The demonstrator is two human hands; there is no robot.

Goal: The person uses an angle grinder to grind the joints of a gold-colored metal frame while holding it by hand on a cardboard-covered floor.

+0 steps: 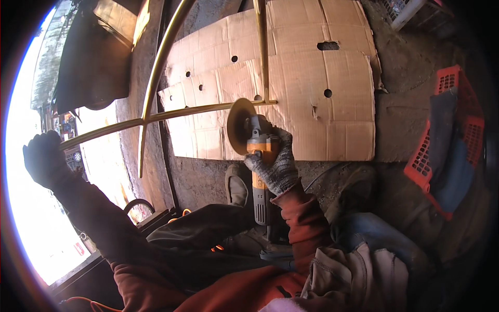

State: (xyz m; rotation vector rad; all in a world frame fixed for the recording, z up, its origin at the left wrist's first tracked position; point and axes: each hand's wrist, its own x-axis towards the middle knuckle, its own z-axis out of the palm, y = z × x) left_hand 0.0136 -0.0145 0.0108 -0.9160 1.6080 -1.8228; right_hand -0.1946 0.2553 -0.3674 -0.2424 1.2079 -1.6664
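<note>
Gloved in grey knit, my right hand (pixel 278 164) wraps round the body of a yellow and grey angle grinder (pixel 258 197). Its round disc (pixel 239 127) stands on edge beside the brass-coloured tube frame (pixel 192 111), near the corner where two tubes join. Whether disc and tube touch, I cannot tell. At far left my left hand (pixel 48 158), in a dark glove, is closed round the end of the long cross tube. Two further tubes run from that cross tube toward the top of the view.
Flattened cardboard (pixel 332 119) with several holes covers the floor ahead. A red plastic crate (pixel 421 156) draped with dark cloth (pixel 452 171) lies at right. My shoe (pixel 237 188) rests at the cardboard's near edge. An orange cord (pixel 86 300) trails at lower left, beside the bright opening.
</note>
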